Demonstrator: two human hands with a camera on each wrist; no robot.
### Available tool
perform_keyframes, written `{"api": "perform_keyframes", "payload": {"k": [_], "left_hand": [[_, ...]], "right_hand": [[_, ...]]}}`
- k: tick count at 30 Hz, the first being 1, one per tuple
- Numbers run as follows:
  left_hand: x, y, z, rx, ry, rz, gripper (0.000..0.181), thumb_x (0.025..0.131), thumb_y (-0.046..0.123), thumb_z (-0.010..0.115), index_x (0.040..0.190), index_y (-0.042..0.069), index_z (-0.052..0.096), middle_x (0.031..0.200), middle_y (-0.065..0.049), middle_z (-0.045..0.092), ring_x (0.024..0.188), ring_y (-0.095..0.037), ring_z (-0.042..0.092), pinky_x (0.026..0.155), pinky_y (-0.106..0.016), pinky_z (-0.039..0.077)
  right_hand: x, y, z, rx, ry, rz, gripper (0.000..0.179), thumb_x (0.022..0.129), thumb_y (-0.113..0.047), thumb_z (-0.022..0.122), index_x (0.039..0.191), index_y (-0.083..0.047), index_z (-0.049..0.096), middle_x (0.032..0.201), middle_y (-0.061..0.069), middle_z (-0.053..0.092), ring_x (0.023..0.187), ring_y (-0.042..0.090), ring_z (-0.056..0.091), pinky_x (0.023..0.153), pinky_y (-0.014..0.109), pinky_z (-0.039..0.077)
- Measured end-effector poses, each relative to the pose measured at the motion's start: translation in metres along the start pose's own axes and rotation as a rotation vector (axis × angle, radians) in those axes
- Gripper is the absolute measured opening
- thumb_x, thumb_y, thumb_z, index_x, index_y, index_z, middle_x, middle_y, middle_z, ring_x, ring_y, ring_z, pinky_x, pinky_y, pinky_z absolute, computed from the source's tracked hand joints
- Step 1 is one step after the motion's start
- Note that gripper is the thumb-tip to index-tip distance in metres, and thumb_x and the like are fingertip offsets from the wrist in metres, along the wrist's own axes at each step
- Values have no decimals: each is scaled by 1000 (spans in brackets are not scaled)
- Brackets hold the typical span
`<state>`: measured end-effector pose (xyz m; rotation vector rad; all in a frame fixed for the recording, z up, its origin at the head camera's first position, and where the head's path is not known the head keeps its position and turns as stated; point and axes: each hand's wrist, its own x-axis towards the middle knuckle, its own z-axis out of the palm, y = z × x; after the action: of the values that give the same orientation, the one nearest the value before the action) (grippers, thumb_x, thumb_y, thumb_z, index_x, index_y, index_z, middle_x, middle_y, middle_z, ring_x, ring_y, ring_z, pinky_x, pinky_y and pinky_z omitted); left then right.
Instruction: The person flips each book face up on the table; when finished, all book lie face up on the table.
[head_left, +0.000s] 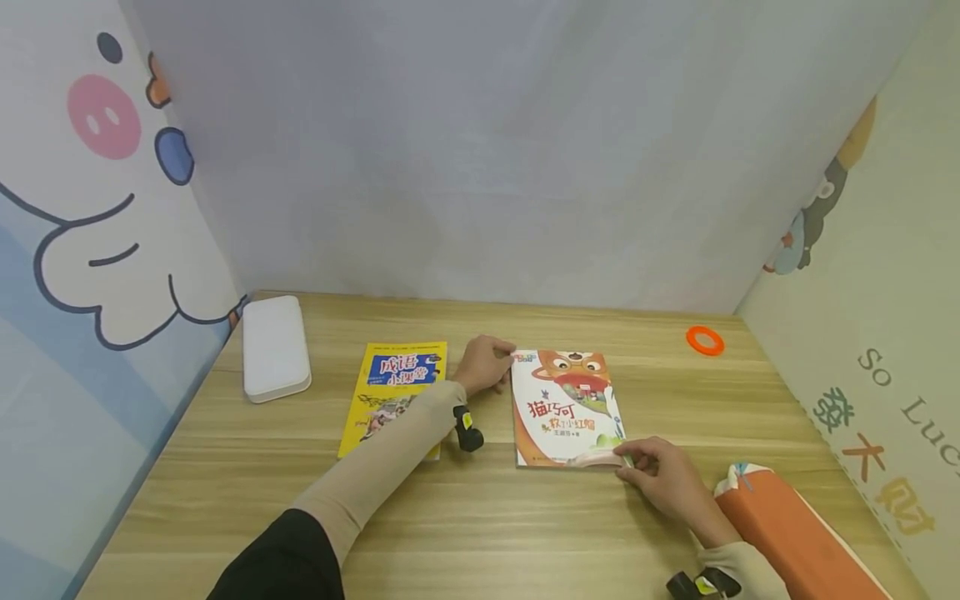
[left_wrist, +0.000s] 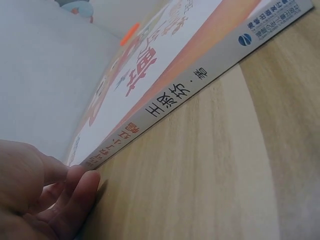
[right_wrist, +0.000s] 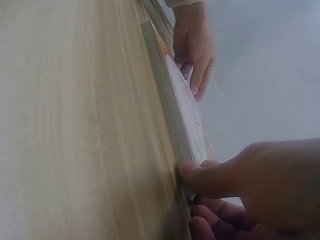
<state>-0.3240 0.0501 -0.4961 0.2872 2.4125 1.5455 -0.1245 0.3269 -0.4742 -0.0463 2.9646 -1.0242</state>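
A white picture book (head_left: 551,387) with a cartoon fox-like face and red lettering lies flat, cover up, on the wooden table. At its upper left corner, the left hand (head_left: 482,365) pinches the edge with its fingertips. The right hand (head_left: 663,479) grips the lower right corner between thumb and fingers. In the left wrist view the book's printed spine (left_wrist: 172,97) faces the camera, and the left fingertips meet its far end. The right wrist view shows the right thumb (right_wrist: 200,175) against the book's lower edge.
Under the left forearm lies a yellow book (head_left: 393,367), partly covered by the sleeve. A white case (head_left: 276,346) sits at the far left. An orange ring (head_left: 705,340) lies at the back right. Beside the right wrist is an orange, white-ended pouch (head_left: 787,533). Walls enclose the table's back and sides.
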Motion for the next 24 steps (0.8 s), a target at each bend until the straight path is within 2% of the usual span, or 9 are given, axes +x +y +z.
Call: {"api": "perform_keyframes", "payload": {"k": [12,24], "left_hand": [[0,-1,0,27,-13,-11,36,102,10,62,137,4,64,70,-6,68,46,-11,59,49,-23,55],[0,-4,1,21,-4,39,35,102,10,62,136,3,64,66,-6,66,45,-11,59,50,-26,57]], "right_hand": [[-1,0,3,-8,8,17,23,83,-7,84,105,-6,78,93,7,67,77,7,59,67,19,53],[0,-3,1,-32,20,-10,22,83,-4,83,104,-5,78,90,6,65,78,9,57,67,19,52]]}}
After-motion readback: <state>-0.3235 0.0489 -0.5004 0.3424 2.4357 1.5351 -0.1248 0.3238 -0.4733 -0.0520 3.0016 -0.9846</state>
